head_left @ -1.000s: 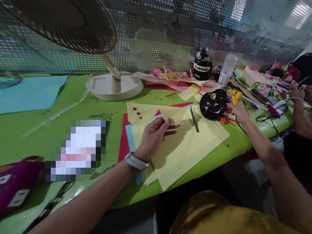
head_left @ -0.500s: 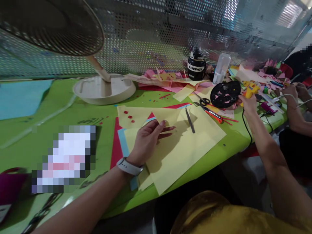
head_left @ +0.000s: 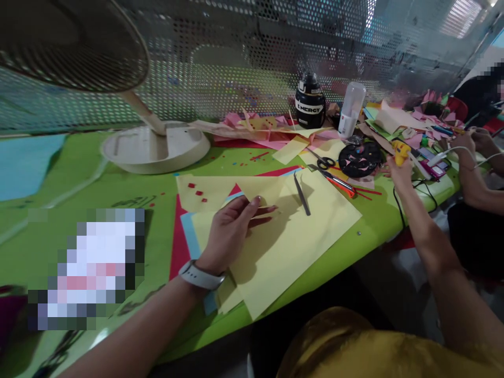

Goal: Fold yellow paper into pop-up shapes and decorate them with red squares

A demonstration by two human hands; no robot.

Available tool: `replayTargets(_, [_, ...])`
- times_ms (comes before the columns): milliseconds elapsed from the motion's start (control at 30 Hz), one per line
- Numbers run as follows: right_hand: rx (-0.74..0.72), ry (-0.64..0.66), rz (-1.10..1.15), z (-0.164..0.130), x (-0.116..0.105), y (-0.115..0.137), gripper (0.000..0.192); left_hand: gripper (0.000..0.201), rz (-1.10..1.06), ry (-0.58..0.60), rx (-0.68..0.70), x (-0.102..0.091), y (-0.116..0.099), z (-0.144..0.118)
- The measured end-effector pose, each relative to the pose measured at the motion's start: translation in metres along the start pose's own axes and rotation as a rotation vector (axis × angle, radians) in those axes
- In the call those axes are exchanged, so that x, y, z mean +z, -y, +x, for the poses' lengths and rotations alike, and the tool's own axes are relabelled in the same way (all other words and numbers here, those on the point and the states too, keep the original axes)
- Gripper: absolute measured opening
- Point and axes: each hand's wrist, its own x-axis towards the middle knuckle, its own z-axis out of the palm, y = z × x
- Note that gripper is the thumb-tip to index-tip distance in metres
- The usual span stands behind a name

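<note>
While the right hand (head_left: 397,167) grips a yellow glue gun (head_left: 401,151) at the far right of the green tabletop (head_left: 129,189), just beside a black paper disc (head_left: 360,159), the left hand (head_left: 228,233) lies relaxed with fingers loose on a yellow paper sheet (head_left: 291,241). Tweezers (head_left: 302,187) rest on that sheet, scissors (head_left: 323,161) beyond them.
</note>
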Motion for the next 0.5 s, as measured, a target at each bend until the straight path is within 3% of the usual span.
replayTargets(133, [-0.167,-0.058,0.061,-0.012,-0.010,0.019,0.029,0.049,0.011,0.005,-0.010,0.000,0.000,0.000])
replayTargets(267, [-0.402,0.048,0.205,-0.042,-0.001,0.066,0.039,0.047,-0.039,0.023,0.048,0.003,-0.002,-0.001])
replayTargets(367, [-0.478,0.231,0.274,-0.076,0.024,0.102,0.039,0.046,-0.034,0.037,0.068,0.006,-0.003,-0.003])
replayTargets(500, [-0.525,0.636,0.339,-0.122,0.067,0.121,0.039,0.049,-0.037,0.059,0.090,0.006,-0.001,-0.003])
